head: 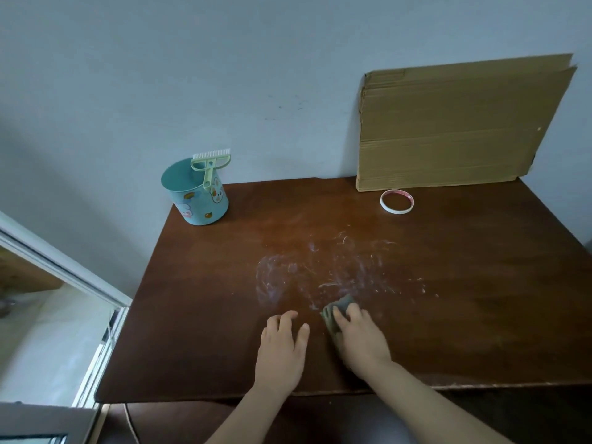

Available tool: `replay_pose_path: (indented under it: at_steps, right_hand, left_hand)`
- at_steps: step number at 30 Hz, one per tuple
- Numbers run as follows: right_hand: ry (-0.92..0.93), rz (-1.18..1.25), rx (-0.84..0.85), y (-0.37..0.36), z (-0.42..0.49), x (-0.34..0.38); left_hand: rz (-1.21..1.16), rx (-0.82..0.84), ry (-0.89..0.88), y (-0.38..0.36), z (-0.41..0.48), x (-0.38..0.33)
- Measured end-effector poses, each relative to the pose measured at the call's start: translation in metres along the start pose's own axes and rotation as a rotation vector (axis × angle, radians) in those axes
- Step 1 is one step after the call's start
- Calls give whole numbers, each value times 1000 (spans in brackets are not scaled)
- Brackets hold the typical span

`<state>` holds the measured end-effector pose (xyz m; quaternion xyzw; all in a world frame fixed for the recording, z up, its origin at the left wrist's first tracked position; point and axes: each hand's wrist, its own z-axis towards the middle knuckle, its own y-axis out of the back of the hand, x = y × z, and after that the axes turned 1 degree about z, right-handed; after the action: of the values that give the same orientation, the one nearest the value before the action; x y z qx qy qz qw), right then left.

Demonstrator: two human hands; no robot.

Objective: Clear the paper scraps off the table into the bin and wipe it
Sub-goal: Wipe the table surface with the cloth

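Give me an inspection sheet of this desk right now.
Surface: brown table, white smears across its middle; no paper scraps seen.
Job's things: cloth under the right hand; blue bin at back left, a green brush standing in it.
Clutter: tape roll and cardboard sheet, back right.
Hands: left hand flat on the table; right hand presses the cloth.
Cables: nothing seen.
Surroundings: pale wall behind; window frame at left.
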<state>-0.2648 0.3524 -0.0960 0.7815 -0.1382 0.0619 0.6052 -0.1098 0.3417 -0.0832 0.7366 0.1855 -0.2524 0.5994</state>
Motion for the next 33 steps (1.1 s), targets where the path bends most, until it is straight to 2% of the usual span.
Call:
replay_pose_path:
  at_steps: [3, 6, 8, 14, 17, 19, 24, 26, 28, 33]
  right_hand:
    - [244, -17, 97, -16, -5, 46]
    - [284, -22, 123, -17, -4, 57]
    - [180, 7, 79, -13, -2, 46]
    - [-369, 47, -62, 4, -25, -35]
    - [-516, 24, -127, -1, -42, -37]
    - [-456, -25, -133, -13, -44, -7]
    - [4, 6, 15, -39, -44, 81]
    - [47, 28, 13, -40, -44, 82]
    - [-52, 46, -39, -37, -45, 60]
    - [-544, 80, -205, -19, -66, -16]
  left_hand:
    - [18, 8, -19, 10, 0, 11]
    - [35, 29, -37, 18, -1, 23]
    - [41, 57, -57, 21, -2, 28]
    - [38, 256, -168, 11, -11, 15]
    - [66, 326, -208, 7, -16, 13]
    - [64, 338, -205, 9, -22, 19]
    - [63, 247, -197, 22, -29, 44]
    - [64, 235, -184, 27, -31, 51]
    - [65, 246, -179, 28, -34, 54]
    - [23, 281, -172, 20, -42, 50]
